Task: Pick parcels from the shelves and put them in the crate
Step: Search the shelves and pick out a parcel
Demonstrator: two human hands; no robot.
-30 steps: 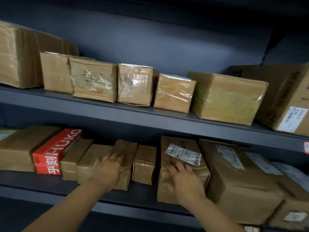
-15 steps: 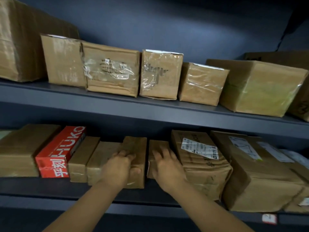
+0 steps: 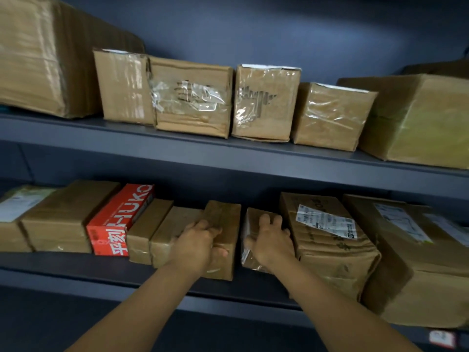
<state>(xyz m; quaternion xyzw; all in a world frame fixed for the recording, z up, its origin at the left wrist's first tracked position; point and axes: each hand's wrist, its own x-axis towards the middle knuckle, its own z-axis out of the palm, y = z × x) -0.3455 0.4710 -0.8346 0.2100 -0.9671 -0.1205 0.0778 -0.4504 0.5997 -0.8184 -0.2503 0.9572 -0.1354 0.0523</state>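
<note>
Left hand (image 3: 198,247) grips cardboard parcel (image 3: 228,217), right hand (image 3: 272,246) seemingly film-wrapped parcel (image 3: 250,260).

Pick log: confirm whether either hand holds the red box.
No, the left hand grips a tall parcel, the right hand a small parcel; the red box lies untouched.

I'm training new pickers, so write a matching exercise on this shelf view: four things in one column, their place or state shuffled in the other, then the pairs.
Things
1. red box
2. left hand
3. right hand
4. labelled parcel

Place or state
A. grips the small taped parcel
B. lies on the lower shelf, just right of the right hand
C. stands further left on the lower shelf, touched by neither hand
D. grips the narrow parcel

Pairs: 1-C, 2-D, 3-A, 4-B
</note>
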